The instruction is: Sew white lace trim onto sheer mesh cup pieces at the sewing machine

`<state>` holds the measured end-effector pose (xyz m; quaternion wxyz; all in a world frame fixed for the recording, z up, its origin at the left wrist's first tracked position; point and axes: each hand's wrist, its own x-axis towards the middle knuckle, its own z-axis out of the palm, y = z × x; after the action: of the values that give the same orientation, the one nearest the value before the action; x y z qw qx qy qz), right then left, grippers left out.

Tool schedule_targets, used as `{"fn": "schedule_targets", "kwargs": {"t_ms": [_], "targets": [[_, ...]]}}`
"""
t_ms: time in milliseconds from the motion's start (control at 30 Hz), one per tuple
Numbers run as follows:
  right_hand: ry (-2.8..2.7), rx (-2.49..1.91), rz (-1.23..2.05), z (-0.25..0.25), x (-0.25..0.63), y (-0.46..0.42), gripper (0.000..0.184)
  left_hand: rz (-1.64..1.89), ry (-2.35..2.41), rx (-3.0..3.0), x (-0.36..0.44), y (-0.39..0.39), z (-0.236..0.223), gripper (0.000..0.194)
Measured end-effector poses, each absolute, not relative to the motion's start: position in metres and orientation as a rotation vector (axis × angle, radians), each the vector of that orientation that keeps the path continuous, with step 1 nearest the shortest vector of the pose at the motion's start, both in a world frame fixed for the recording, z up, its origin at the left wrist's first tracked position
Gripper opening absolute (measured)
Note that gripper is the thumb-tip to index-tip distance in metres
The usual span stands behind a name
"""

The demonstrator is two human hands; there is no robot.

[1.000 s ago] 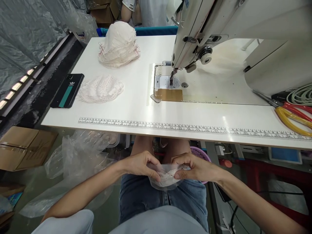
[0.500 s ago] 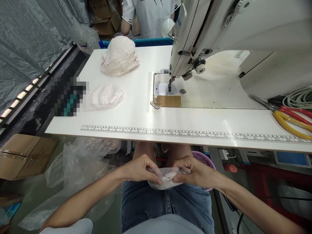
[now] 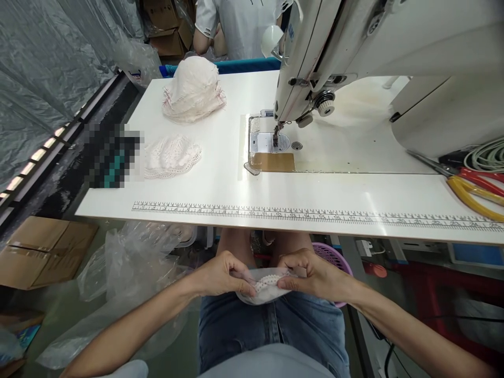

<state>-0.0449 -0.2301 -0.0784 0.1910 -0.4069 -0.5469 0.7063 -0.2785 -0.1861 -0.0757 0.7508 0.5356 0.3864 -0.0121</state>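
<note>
Over my lap, a sheer white fabric piece with lace trim (image 3: 263,295) is stretched between both hands. My left hand (image 3: 226,275) pinches its left end, thumb on top and fingers curled behind. At the opposite end, my right hand (image 3: 309,274) grips the edge between thumb and bent fingers. The lace band runs between the two thumbs; my fingers hide the fabric's ends. On the table above lie a white lace-edged piece (image 3: 173,156) and a domed stack of cream fabric pieces (image 3: 195,89) with reddish thread along its edges.
A sewing machine (image 3: 303,68) stands on the white table (image 3: 220,191), which has a printed ruler along its front edge. Yellow-handled scissors (image 3: 472,199) lie at the right. Below are a purple basket (image 3: 334,258), clear plastic bags (image 3: 126,273) and a carton (image 3: 43,252). Another person (image 3: 244,29) sits opposite.
My view has tilted up a little, so the table sits lower and more of the person opposite shows. Both hands keep hold of the fabric, its lace band turned more into view.
</note>
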Motion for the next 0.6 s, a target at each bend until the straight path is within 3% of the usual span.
{"fn": "schedule_targets", "kwargs": {"t_ms": [233, 600], "targets": [[-1.656, -1.108, 2.026, -0.072, -0.044, -0.227, 0.032, -0.035, 0.852, 1.257, -0.280, -0.185, -0.075, 0.020], [-1.438, -1.093, 2.159, -0.085, -0.047, -0.227, 0.022, -0.045, 0.897, 1.166, -0.281, -0.189, -0.075, 0.028]]}}
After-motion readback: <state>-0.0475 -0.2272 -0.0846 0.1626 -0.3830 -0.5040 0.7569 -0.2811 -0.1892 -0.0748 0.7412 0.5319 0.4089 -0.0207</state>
